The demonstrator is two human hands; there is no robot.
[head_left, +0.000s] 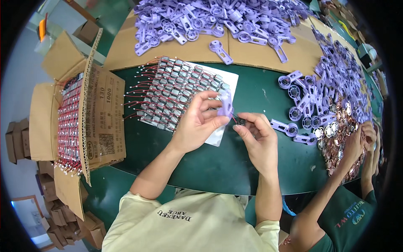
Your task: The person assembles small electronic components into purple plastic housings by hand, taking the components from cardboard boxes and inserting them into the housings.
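My left hand (198, 122) is closed round a purple plastic housing (225, 103), with the thumb and fingertips gripping its sides. Close beside it, my right hand (259, 133) pinches a small dark piece (240, 121) with thin wires that run toward the housing; its exact kind is too small to make out. Behind and left of my left hand, rows of small silver motors (168, 90) with red wires lie on a white sheet (230, 80). Finished-looking purple housings (289, 128) with round dark insides lie to the right of my right hand.
An open cardboard box (107, 122) full of motors stands at the left. Purple housings (218, 29) are heaped on cardboard at the back. At the right lie copper-coloured round parts (331, 147), where a co-worker's hands (363, 138) work. The table (201, 168) is dark green.
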